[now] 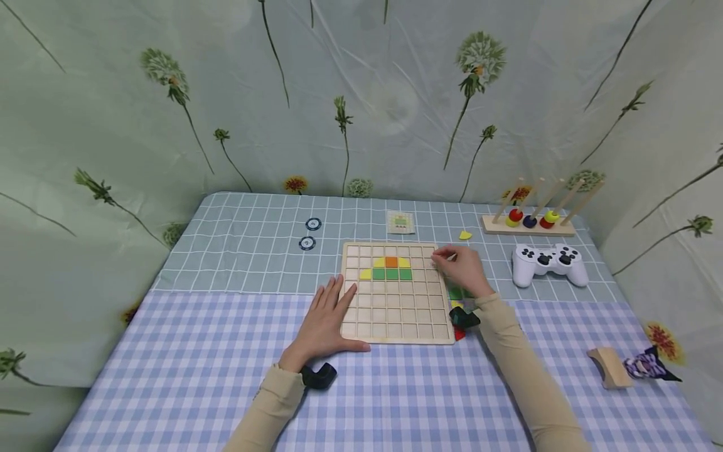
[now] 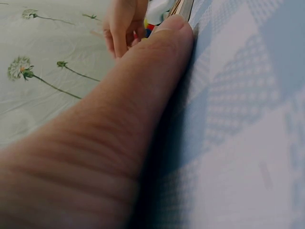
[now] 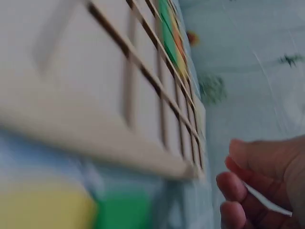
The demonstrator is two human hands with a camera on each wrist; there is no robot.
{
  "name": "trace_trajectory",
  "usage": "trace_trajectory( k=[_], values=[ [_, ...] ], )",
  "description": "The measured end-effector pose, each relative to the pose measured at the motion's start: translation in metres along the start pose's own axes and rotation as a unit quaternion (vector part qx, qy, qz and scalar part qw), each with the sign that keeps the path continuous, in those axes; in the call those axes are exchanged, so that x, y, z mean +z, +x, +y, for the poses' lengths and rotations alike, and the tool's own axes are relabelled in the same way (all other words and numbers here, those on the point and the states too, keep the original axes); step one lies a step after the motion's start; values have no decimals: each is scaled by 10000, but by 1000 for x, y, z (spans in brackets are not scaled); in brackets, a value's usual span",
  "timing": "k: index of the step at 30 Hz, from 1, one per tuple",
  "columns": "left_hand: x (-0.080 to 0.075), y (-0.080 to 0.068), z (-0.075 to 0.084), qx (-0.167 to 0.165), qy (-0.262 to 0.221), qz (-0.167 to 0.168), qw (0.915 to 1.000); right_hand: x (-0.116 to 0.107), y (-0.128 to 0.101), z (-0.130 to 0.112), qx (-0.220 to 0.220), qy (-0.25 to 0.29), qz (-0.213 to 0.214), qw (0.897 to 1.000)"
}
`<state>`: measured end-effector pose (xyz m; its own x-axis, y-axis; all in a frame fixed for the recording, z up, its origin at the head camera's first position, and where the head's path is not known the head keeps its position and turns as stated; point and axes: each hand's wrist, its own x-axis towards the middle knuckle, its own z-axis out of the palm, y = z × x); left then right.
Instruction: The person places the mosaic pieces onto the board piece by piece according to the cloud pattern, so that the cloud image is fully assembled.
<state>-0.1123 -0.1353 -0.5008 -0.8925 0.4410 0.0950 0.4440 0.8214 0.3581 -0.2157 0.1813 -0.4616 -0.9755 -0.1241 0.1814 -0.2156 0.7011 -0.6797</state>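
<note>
A wooden grid board (image 1: 395,314) lies on the table, with yellow, orange and green tiles (image 1: 391,269) set in its upper rows. My left hand (image 1: 330,314) rests flat on the board's left edge, fingers straight; the left wrist view is filled by its thumb (image 2: 143,95) against the cloth. My right hand (image 1: 460,263) hovers at the board's upper right edge with its fingers (image 3: 257,186) curled. Whether they pinch a piece is not visible. Loose green and yellow tiles (image 1: 459,294) lie just right of the board, under that wrist.
A pattern card (image 1: 400,222) and a yellow piece (image 1: 465,235) lie behind the board. A white gamepad (image 1: 549,262) and a ring stacker (image 1: 531,220) are at the right, two round discs (image 1: 310,233) at the left. A wooden block (image 1: 612,367) and a purple toy (image 1: 646,364) sit near the right front.
</note>
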Motion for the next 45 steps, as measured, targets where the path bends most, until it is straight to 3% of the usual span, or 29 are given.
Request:
trace_trajectory(
  k=[5, 15, 20, 27, 37, 45],
  values=[
    [1, -1, -1, 63, -33, 122, 9999, -25, 13, 19, 602, -362, 337, 9970],
    [2, -4, 1, -41, -58, 10, 10000, -38, 35, 41, 1570, -930, 126, 9831],
    [4, -4, 2, -105, -3, -115, 9999, -32, 43, 46, 1751, -1387, 302, 9743],
    [3, -4, 2, -18, 7, 39, 10000, -25, 52, 44, 1784, -1838, 522, 9652],
    [2, 0, 0, -84, 63, -167, 9998, -28, 54, 37, 1902, -1019, 493, 9752],
    [0, -1, -1, 58, 12, 87, 9999, -26, 41, 32, 1636, -392, 128, 9857]
  ],
)
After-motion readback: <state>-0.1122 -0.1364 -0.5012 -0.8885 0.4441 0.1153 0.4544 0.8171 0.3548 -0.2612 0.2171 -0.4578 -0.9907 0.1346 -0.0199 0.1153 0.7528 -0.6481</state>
